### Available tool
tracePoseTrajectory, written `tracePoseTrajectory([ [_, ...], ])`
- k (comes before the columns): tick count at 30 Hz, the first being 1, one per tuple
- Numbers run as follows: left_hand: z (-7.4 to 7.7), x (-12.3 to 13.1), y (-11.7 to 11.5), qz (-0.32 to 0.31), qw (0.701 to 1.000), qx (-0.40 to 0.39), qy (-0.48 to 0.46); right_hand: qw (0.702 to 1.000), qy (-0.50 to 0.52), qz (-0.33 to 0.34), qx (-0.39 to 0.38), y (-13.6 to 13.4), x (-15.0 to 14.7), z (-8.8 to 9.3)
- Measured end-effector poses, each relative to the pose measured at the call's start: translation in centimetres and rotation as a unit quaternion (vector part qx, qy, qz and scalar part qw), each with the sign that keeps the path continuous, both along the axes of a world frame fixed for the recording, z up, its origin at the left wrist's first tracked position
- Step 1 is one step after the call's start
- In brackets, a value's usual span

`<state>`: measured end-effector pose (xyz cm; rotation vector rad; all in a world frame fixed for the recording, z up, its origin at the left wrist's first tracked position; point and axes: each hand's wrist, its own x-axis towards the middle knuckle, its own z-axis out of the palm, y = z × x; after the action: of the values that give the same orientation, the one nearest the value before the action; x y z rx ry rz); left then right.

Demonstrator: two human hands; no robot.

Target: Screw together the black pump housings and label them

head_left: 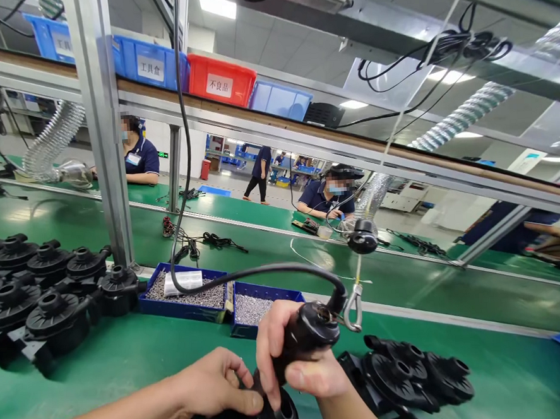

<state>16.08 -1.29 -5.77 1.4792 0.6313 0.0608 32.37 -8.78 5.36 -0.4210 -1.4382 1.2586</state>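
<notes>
My right hand (301, 353) is wrapped around a black electric screwdriver (315, 324), tilted with its cable end up. A metal hook (355, 309) on a cord is at its top end. Below it, at the bottom edge, is a black blower housing (285, 411) with a round port, partly cut off by the frame. My left hand (219, 384) reaches in from the left, its fingers curled and thumb pressed against the housing's side. The screwdriver's tip is hidden behind my hands.
Several black blowers (53, 312) stand on the left, and more blowers (403, 369) lie on the right. Blue trays of screws (188, 297) and small metal parts (252, 309) sit behind my hands. A black cable (184, 127) hangs down. Co-workers (329, 191) sit across the bench.
</notes>
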Motion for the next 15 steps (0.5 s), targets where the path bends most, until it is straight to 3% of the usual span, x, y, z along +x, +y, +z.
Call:
tracePoseTrajectory([
  [1,0.0,0.0,0.5,-0.008,1.0,0.03,0.004,1.0,-0.004,0.007,0.002,0.0,0.2,0.2],
  [3,0.0,-0.3,1.7,0.002,0.986,0.166,0.011,1.0,-0.015,0.007,-0.012,-0.1,0.7,0.6],
  [5,-0.2,-0.6,2.7,0.014,0.939,0.343,0.026,0.999,-0.024,-0.003,-0.036,0.0,1.1,0.9],
  [7,-0.7,-0.8,3.2,-0.014,0.886,0.461,0.056,0.998,-0.033,-0.008,-0.051,-0.1,1.4,1.0],
  [12,-2.1,-0.9,3.4,-0.103,0.82,0.556,0.089,0.993,-0.075,-0.056,-0.075,-0.4,1.8,1.0],
  [15,-2.0,-0.8,3.4,-0.121,0.803,0.576,0.097,0.99,-0.088,-0.072,-0.086,-0.5,1.7,1.4],
])
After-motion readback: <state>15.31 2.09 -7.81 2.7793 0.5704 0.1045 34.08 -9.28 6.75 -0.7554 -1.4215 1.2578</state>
